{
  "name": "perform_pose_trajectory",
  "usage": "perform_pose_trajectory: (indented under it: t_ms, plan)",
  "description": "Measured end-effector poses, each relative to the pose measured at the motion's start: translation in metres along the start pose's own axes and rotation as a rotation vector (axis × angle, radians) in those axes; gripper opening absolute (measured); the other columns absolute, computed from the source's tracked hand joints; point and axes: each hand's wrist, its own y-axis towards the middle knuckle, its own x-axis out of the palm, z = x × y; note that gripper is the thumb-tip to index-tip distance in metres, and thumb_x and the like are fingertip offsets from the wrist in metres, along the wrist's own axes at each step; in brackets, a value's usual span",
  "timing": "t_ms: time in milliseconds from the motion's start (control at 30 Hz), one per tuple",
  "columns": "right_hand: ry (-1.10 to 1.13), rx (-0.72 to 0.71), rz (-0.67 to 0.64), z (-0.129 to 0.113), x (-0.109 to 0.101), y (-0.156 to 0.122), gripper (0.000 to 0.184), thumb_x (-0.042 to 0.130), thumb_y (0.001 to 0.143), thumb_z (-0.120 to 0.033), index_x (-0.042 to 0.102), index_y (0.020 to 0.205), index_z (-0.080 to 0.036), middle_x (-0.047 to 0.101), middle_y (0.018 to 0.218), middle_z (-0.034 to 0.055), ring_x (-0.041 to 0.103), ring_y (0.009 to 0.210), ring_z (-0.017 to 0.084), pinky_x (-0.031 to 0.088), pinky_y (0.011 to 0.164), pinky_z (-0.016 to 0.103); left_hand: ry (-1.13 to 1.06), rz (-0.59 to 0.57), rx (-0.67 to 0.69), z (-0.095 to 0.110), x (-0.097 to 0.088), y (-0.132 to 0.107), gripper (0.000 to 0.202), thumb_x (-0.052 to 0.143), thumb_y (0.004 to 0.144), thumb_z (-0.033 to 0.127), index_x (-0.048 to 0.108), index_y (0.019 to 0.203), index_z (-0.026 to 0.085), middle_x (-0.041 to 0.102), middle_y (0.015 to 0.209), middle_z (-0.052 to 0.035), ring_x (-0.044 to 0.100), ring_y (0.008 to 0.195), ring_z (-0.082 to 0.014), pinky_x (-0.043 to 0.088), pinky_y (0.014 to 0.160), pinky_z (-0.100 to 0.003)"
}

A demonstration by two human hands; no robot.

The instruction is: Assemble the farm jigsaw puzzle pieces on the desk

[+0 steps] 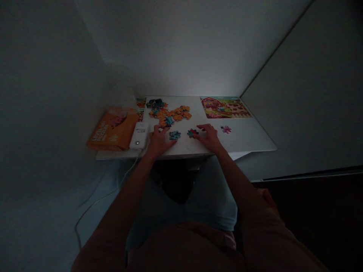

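Observation:
My left hand rests at the table's front with its thumb and fingers apart. Its thumb tip lies at the lower edge of a teal puzzle piece cluster, and its fingertips are close to the loose pile. My right hand holds a red and teal puzzle piece against the tabletop between thumb and forefinger. A pink puzzle piece lies by itself to the right of that hand. Behind the left hand spreads a pile of orange and teal puzzle pieces, several of them orange side up.
The white table stands against the wall. A farm picture sheet lies at the back right. On the left are an orange puzzle bag and a white power bank, whose cable hangs off the front edge.

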Motion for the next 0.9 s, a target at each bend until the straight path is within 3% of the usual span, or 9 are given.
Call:
perform_pose_trajectory:
  t_ms: [133,200,333,433,500,567,667,800,900]
  plan:
    - [-0.027,0.067,0.000,0.001,0.012,0.034,0.049,0.079,0.101,-0.053,0.078,0.139,-0.021,0.076,0.137,0.0171,0.078,0.110,0.034,0.058,0.106,0.057,0.035,-0.042,0.050,0.003,-0.001,-0.002,0.060,0.088,0.099,0.051,0.075,0.151,0.025,0.066,0.157,-0.0168,0.063,0.145,-0.0385,0.046,0.124,-0.059]
    - [-0.084,0.102,-0.031,-0.001,0.021,0.062,0.053,0.081,0.100,-0.048,0.077,0.143,-0.018,0.074,0.141,0.0187,0.078,0.108,0.033,0.058,0.110,0.058,0.042,-0.054,0.087,0.003,-0.001,-0.002,0.055,0.086,0.100,0.051,0.077,0.148,0.026,0.070,0.156,-0.0156,0.061,0.146,-0.0410,0.043,0.123,-0.062]
    - [-0.223,0.187,-0.088,-0.009,0.039,0.112,0.065,0.090,0.094,-0.053,0.078,0.146,-0.016,0.068,0.153,0.0247,0.075,0.129,0.042,0.055,0.120,0.066,0.010,-0.048,0.120,0.002,0.000,-0.002,0.044,0.081,0.103,0.049,0.080,0.143,0.030,0.074,0.154,-0.0119,0.059,0.145,-0.0424,0.040,0.122,-0.064]
    - [-0.207,0.228,-0.092,-0.007,0.045,0.130,0.053,0.095,0.087,-0.056,0.084,0.123,-0.018,0.071,0.145,0.0237,0.074,0.131,0.044,0.056,0.120,0.065,-0.002,-0.043,0.116,0.001,0.001,-0.002,0.041,0.081,0.103,0.049,0.081,0.141,0.032,0.075,0.152,-0.0115,0.059,0.145,-0.0412,0.042,0.121,-0.062]
    - [-0.072,0.234,-0.077,-0.002,0.044,0.130,0.049,0.098,0.082,-0.058,0.084,0.109,-0.020,0.077,0.135,0.0208,0.077,0.119,0.039,0.057,0.119,0.064,0.000,-0.043,0.106,0.000,0.001,-0.001,0.042,0.082,0.103,0.050,0.080,0.140,0.031,0.074,0.151,-0.0125,0.059,0.145,-0.0410,0.042,0.122,-0.062]
    - [0.101,0.218,-0.068,0.004,0.039,0.123,0.052,0.095,0.081,-0.063,0.083,0.109,-0.021,0.082,0.127,0.0179,0.078,0.106,0.033,0.059,0.114,0.060,-0.002,-0.050,0.104,0.000,0.001,-0.001,0.044,0.083,0.102,0.050,0.080,0.141,0.030,0.074,0.151,-0.0136,0.059,0.145,-0.0409,0.042,0.122,-0.062]
    - [0.321,0.200,-0.067,0.009,0.029,0.106,0.062,0.075,0.093,-0.079,0.080,0.120,-0.023,0.086,0.129,0.0146,0.077,0.092,0.024,0.065,0.097,0.047,-0.010,-0.056,0.106,0.000,0.001,0.000,0.046,0.084,0.101,0.052,0.080,0.141,0.028,0.073,0.150,-0.0149,0.058,0.144,-0.0415,0.043,0.121,-0.061]
    - [0.721,0.308,-0.023,0.006,0.011,0.086,0.067,0.060,0.095,-0.090,0.071,0.106,-0.025,0.089,0.121,0.0151,0.067,0.070,0.018,0.061,0.074,0.037,-0.011,-0.035,0.115,-0.001,0.003,0.000,0.045,0.084,0.100,0.050,0.081,0.139,0.027,0.074,0.147,-0.0156,0.059,0.141,-0.0428,0.044,0.118,-0.061]
    - [0.716,0.311,-0.016,0.001,-0.007,0.078,0.070,0.065,0.089,-0.096,0.066,0.096,-0.027,0.088,0.109,0.0130,0.062,0.066,0.018,0.056,0.066,0.036,-0.017,-0.015,0.120,-0.003,0.005,0.001,0.043,0.084,0.098,0.050,0.081,0.136,0.029,0.075,0.145,-0.0153,0.060,0.139,-0.0437,0.045,0.117,-0.062]
